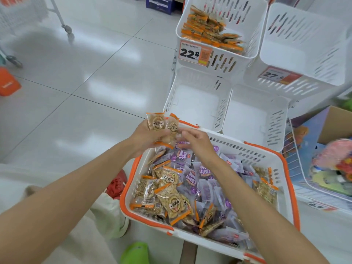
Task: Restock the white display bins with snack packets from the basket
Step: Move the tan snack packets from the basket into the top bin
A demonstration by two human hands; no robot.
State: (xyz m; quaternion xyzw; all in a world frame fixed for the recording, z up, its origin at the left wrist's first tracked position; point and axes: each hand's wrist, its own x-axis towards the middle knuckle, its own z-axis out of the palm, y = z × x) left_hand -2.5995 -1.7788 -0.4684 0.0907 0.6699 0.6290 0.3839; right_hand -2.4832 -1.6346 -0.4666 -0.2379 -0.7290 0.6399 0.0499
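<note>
A white basket (285, 180) with orange handles sits low in front of me, full of orange-edged and purple snack packets (190, 187). My left hand (146, 136) grips a few orange-edged packets (162, 128) above the basket's far left corner. My right hand (196, 140) is right beside them, fingertips touching the bundle. Beyond stand white display bins: an upper left bin (255, 35) holding orange packets, an empty upper right bin (304, 60), and two empty lower bins (196, 103) (255, 119).
Price tags reading 22.8 (192, 54) and 27 (276, 75) hang on the upper bins. A bin with colourful goods (327, 168) and a cardboard box sits at right. A trolley wheel (67, 29) and an orange object (8, 82) stand on the tiled floor at left.
</note>
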